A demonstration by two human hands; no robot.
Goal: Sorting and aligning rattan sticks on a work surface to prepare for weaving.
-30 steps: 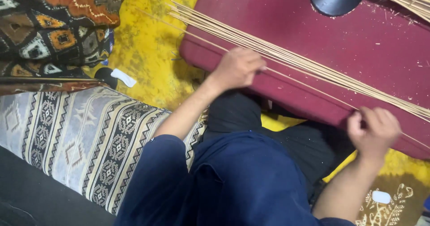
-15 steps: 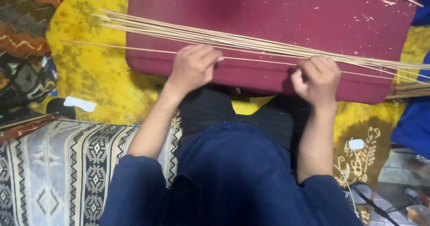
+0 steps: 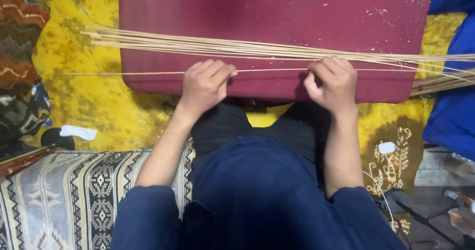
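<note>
Your left hand (image 3: 205, 84) is curled, with the fingers folded over one thin stick (image 3: 267, 71), and your right hand (image 3: 332, 83) pinches the same stick between thumb and fingers. Both hands look closed on it, though the stick is so thin that I cannot see the contact itself with certainty. This stick lies across the front part of the red board (image 3: 277, 22), apart from the others, and its left end goes out over the yellow cloth (image 3: 74, 96).

The work seems to be in an early or middle stage: one stick is separated and in your hands, while the bundle (image 3: 198, 44) lies just behind it on the board, many sticks together, not sorted. More sticks (image 3: 438, 84) hang off the right edge of the board.

For moving, the board's front edge is directly under your knuckles, so there is little room toward your body. To the left, the cloth is open until the patterned cushion (image 3: 22, 42). To the right, the blue fabric (image 3: 452, 106) is near the stick ends. Behind the bundle the board has free surface.
</note>
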